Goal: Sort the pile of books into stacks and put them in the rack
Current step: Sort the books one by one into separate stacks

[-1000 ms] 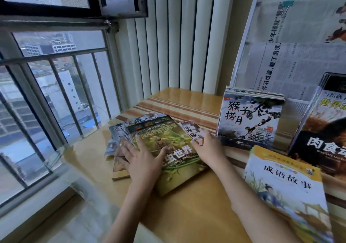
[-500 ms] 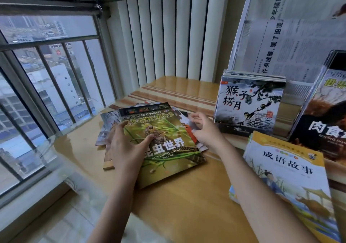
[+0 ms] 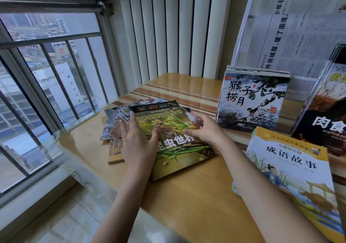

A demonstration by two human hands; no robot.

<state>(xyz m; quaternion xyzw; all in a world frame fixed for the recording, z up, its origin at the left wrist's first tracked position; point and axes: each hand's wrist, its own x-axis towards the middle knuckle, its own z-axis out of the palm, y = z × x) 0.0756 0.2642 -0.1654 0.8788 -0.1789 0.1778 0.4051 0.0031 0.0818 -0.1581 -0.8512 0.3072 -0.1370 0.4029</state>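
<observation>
Two hands on a green insect book atop a loose pile.

Wooden table [image 3: 196, 196] carries the wire rack [image 3: 299, 87] at two o'clock, its books upright; the pile [image 3: 114, 123] lies fanned at the centre. Topmost, the glossy insect book [image 3: 174, 149] is held at both sides: left hand [image 3: 138, 145] flat with fingers spread, right hand [image 3: 204, 130] curled over its right edge.
</observation>
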